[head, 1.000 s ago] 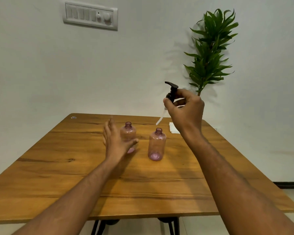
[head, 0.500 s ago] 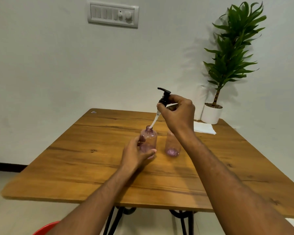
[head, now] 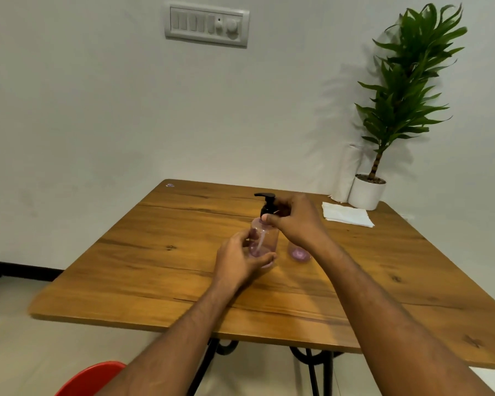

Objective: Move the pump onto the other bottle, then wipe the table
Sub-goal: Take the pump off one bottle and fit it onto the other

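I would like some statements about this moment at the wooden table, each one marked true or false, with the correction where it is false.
1. The black pump sits on the neck of the pink bottle that the left hand holds. True.
2. The right hand rests flat on the table. False: its fingers grip the pump's collar.
3. A second pink bottle stands without a pump, partly hidden behind the right wrist. True.
4. The white napkins lie at the near left corner. False: they lie at the far right, beside the potted plant.
5. The pump's tube is inside the held bottle. True.
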{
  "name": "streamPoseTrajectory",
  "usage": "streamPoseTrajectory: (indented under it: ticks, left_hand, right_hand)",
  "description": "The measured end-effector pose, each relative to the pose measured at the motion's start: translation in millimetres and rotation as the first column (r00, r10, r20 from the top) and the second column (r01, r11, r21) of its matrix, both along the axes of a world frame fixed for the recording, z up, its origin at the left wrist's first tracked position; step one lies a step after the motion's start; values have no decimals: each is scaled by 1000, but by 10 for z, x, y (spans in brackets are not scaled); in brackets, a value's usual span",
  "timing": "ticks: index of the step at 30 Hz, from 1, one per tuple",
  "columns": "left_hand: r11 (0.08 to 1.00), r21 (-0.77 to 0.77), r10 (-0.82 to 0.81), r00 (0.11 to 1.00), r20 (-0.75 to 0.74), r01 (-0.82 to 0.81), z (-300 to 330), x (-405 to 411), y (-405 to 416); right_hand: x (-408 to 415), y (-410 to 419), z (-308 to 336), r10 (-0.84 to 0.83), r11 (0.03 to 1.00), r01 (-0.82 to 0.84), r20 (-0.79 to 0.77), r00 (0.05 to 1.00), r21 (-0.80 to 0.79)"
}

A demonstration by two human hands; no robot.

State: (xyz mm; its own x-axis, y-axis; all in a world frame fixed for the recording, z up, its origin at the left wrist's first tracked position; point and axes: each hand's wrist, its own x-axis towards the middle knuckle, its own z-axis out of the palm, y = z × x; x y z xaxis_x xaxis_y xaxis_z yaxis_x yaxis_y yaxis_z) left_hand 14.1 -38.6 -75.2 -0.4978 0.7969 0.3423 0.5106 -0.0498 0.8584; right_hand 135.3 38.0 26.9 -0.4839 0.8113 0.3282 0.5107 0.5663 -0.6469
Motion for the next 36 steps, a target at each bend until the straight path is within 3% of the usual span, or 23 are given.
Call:
streamPoseTrajectory:
  ticks: [9, 14, 23, 32, 36]
  left_hand:
    - [1000, 15, 23, 999, -47, -23, 3, 23, 10]
    - [1000, 15, 21, 999, -50, -20, -6, 24, 3]
    - [1000, 5, 8, 1000, -27, -8, -20, 11, 30]
    - [1000, -5, -10, 1000, 20, 10, -31, -25, 60]
    - [1000, -14, -17, 1000, 5, 17, -53, -41, 60]
  right_hand:
    - [-42, -110, 8, -88, 995, 89, -26, 996, 50]
    - [-81, -164, -65, -128, 986, 122, 48, 991, 109]
    - [-7, -157, 54, -74, 995, 77, -39, 996, 71]
    - [26, -28, 224, 77, 996, -80, 85, 993, 39]
    - [35, -36, 193, 92, 995, -94, 65, 994, 32]
